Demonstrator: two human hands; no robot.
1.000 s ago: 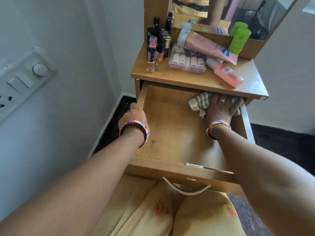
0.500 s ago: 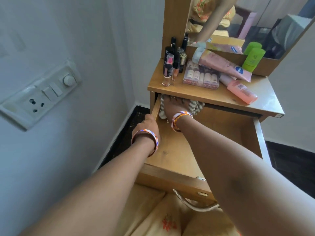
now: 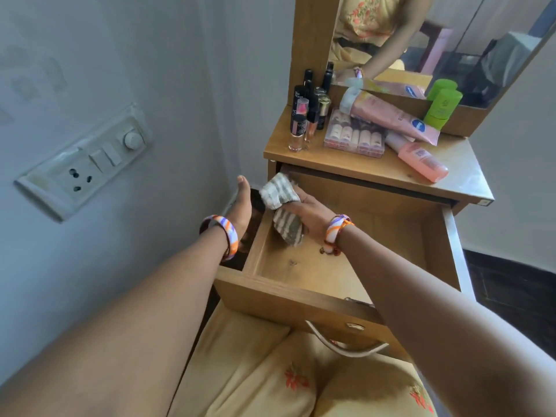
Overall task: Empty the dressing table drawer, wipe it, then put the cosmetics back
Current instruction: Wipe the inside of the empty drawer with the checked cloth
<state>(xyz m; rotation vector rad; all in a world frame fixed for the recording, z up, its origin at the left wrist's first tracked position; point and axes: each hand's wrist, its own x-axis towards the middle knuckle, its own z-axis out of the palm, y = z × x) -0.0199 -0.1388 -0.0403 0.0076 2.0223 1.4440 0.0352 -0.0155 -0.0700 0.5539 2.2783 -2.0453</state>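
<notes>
Right hand (image 3: 304,212) wiping the left rear corner of the open drawer (image 3: 301,291) with a striped cloth (image 3: 281,206).

The right hand's fingers curl round the grey-and-white cloth, pressing it against the drawer's left wall near the back — part of the cloth bunches above the wall's top edge. The left hand (image 3: 240,203) is outside the drawer, just beside that wall, fingers straight and together, holding nothing. Both wrists carry orange, white and purple bangles. The cosmetics stand on the desk (image 3: 460,167) above the drawer: dark bottles (image 3: 304,115) at the left, a clear box of small tubes (image 3: 355,135) in the middle, a pink tube (image 3: 391,115) lying over it, a pink bottle (image 3: 421,161) on its side, and a green container (image 3: 442,108) against the mirror (image 3: 466,40).
</notes>
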